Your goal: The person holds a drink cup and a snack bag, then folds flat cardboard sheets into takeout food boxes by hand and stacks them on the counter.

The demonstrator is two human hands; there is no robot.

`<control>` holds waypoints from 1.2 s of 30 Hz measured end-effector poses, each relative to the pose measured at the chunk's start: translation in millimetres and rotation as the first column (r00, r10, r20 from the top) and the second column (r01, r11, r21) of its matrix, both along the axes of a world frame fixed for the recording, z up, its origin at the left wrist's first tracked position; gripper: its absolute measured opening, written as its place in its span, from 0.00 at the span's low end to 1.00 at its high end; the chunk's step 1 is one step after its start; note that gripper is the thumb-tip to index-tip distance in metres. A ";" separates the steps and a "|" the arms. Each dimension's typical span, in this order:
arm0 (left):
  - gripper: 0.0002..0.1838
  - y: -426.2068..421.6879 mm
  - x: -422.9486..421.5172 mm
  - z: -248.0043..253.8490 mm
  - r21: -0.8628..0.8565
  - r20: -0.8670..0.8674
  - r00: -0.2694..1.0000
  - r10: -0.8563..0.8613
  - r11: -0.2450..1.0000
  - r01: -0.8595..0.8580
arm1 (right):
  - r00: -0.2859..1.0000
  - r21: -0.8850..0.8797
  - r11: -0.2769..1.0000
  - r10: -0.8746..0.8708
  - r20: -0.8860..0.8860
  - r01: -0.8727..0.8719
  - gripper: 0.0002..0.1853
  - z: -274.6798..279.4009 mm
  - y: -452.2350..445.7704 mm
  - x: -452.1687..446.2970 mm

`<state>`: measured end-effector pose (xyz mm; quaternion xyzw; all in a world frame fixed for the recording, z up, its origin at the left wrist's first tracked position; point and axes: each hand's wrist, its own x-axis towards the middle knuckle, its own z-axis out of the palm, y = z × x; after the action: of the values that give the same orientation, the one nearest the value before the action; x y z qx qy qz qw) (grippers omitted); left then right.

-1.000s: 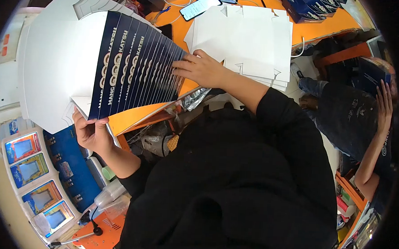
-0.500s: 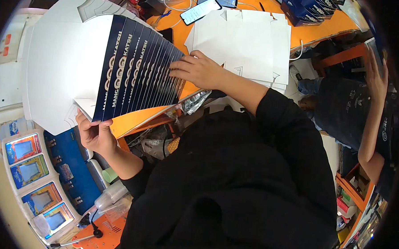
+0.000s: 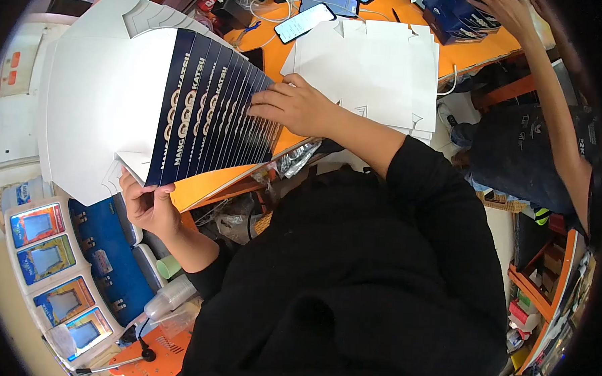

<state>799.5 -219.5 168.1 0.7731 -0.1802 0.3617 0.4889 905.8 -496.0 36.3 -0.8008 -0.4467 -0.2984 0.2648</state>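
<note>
Fanned out on the orange table is a row of overlapping dark blue printed card sheets point(image 3: 203, 110), with a wide white sheet point(image 3: 103, 92) at their left end. My left hand point(image 3: 151, 205) pinches the lower corner of the leftmost blue sheet between thumb and fingers. On the right end of the fan my right hand point(image 3: 292, 107) lies with its fingers spread over the narrow overlapping edges. A stack of white cut sheets point(image 3: 366, 70) lies just beyond my right hand.
A phone point(image 3: 305, 23) with a lit screen, cables and tablets lie at the table's back. Blue boxes point(image 3: 453, 16) stand at the back right, where a co-worker's hand point(image 3: 503, 12) reaches. Plastic cups point(image 3: 170, 298) and a blue-and-white panel point(image 3: 103, 260) are at the lower left.
The co-worker's arm has swung up to the blue boxes, and the dark item in that hand no longer shows. My hands keep their places on the sheets, my right hand slightly further left.
</note>
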 end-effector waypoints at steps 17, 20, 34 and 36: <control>0.12 15.2 1.7 -3.7 0.077 0.014 0.995 -0.104 0.992 0.102 | 0.998 0.088 0.996 -0.022 0.066 0.016 0.17 30.7 3.1 5.2; 0.15 -2.2 0.0 -0.7 -0.008 -0.002 1.000 0.011 1.000 -0.011 | 0.995 0.058 0.998 -0.036 0.092 0.031 0.17 38.5 2.9 4.9; 0.15 -3.7 1.5 -4.0 -0.034 0.017 1.000 0.018 0.999 -0.018 | 0.976 0.155 0.986 -0.087 0.202 0.056 0.14 65.4 5.2 10.7; 0.15 -5.8 1.5 -2.3 -0.023 0.017 1.000 0.019 1.000 -0.019 | 0.967 0.163 0.985 -0.091 0.238 0.053 0.14 68.5 4.8 11.9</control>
<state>801.0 -225.3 165.9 0.7661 -0.1730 0.3750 0.4926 917.7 -491.3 104.8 -0.7505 -0.4219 -0.4381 0.2585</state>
